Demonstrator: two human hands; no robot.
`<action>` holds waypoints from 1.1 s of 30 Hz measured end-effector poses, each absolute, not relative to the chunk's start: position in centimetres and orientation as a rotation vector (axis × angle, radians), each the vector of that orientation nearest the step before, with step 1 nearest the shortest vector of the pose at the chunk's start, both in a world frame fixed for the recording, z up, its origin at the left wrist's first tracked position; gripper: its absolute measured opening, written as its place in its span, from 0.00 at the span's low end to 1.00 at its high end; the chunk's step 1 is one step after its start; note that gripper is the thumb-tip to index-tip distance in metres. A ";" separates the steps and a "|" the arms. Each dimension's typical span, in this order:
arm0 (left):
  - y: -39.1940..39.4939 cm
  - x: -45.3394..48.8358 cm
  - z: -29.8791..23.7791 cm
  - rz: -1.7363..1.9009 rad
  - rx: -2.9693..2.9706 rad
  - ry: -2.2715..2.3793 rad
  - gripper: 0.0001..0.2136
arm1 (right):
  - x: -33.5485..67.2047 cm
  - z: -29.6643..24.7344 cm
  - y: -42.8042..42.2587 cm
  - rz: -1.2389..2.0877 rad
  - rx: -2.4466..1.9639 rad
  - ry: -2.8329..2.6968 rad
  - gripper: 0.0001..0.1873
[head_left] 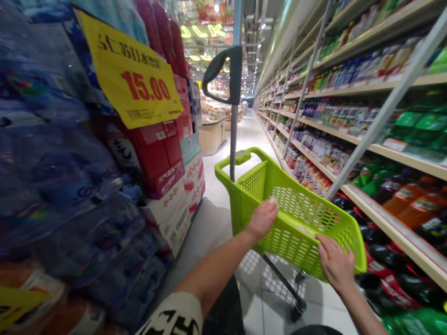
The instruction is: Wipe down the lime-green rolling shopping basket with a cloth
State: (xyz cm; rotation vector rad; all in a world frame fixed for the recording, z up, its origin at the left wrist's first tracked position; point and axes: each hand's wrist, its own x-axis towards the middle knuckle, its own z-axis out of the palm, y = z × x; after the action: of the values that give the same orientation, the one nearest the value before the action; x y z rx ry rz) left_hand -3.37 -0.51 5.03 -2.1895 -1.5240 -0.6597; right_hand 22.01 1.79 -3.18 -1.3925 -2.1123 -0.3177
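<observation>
A lime-green shopping cart with perforated basket walls stands in front of me in the aisle, turned at an angle. My left hand is closed over the near rim of the basket, and a bit of crumpled white material, like a tissue, pokes out at its fingertips. My right hand grips the same near side farther right, its fingers bent over the rim. At the cart's left end, a grey pole rises to a dark grey looped handle. Small pale scraps or marks show inside the basket; I cannot make them out.
Shrink-wrapped bottle packs and drink cartons are stacked close on the left under a yellow price sign. Shelves of bottled drinks line the right. The tiled aisle runs ahead past wooden display counters.
</observation>
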 end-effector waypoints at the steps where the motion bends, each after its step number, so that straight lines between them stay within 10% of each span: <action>1: -0.6 -2.6 4.8 -0.641 -2.216 -1.488 0.13 | 22.0 -3.2 1.8 -0.329 -1.383 -2.115 0.22; 33: 0.4 -7.3 5.8 -0.411 -2.349 -1.498 0.10 | 7.5 2.6 3.0 0.139 -0.939 -2.050 0.24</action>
State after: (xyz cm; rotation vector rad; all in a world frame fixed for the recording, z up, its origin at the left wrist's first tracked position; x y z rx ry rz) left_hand -7.32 0.37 5.75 -2.3491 -1.4983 -0.4108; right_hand 7.52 3.04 2.65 -0.9391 -2.0501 0.1392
